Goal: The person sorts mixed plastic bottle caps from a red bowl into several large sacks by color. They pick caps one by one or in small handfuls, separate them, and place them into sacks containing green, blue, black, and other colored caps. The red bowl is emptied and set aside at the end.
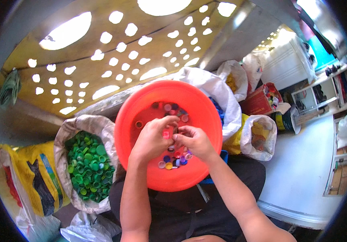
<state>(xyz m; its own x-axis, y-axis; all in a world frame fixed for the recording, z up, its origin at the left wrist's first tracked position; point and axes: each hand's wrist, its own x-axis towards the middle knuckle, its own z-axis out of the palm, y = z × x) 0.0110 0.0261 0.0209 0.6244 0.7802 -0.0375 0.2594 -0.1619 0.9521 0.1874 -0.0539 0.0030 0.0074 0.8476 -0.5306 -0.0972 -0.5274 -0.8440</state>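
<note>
A round red plastic basin point(167, 183) stands before me, with plastic bottle caps point(169, 165) of several colours lying in it. Both my hands are over its middle, close together. My left hand point(155, 136) is curled, its fingers bent inward; whether it grips a cap cannot be made out. The fingertips of my right hand point(196, 142) are pinched near the left fingers, around something small and dark that is partly hidden. A pinkish-red cap point(166, 135) shows beside my left palm. An orange ring-like cap point(138, 124) lies at the basin's left side.
An open sack of green bottle caps point(90, 166) stands left of the basin, beside a yellow sack point(37, 175). White woven sacks point(231, 112) stand behind and right. Farther right are a smaller open sack point(274, 139), a red cardboard box point(256, 101) and a white panel point(300, 172). A perforated wall rises behind.
</note>
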